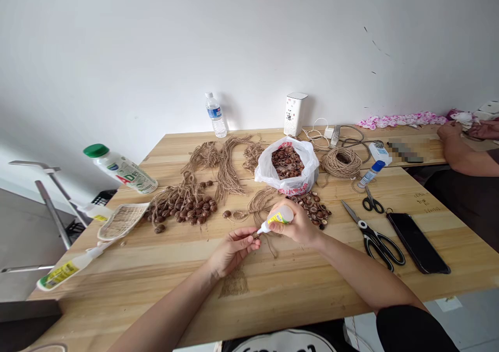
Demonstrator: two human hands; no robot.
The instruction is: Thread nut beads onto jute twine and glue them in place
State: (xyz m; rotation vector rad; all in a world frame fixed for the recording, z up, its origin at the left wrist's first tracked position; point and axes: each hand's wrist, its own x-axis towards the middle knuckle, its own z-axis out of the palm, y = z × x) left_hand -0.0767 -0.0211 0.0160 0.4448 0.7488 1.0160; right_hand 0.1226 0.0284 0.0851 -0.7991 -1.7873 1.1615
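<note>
My right hand (300, 226) is closed round a small white glue bottle (279, 218) with a yellow label, tipped so its nozzle points down to the left. The nozzle tip meets a small brown nut shell (255, 235) pinched in the fingertips of my left hand (233, 250). Whether glue is coming out is too small to tell. Just behind my hands lies a bundle of knotted twine (259, 204) with a brown nut (226, 214) at its left end. Loose half shells (315, 209) are spread behind my right hand.
A plastic bag (268, 170) of shells stands mid-table, beside a twine coil (342, 162). Corded nuts (191, 206) are heaped left. Scissors (376, 237) and a phone (419, 243) lie right. Another glue bottle (70, 269) rests left. A co-worker's arm (468, 152) shows at far right.
</note>
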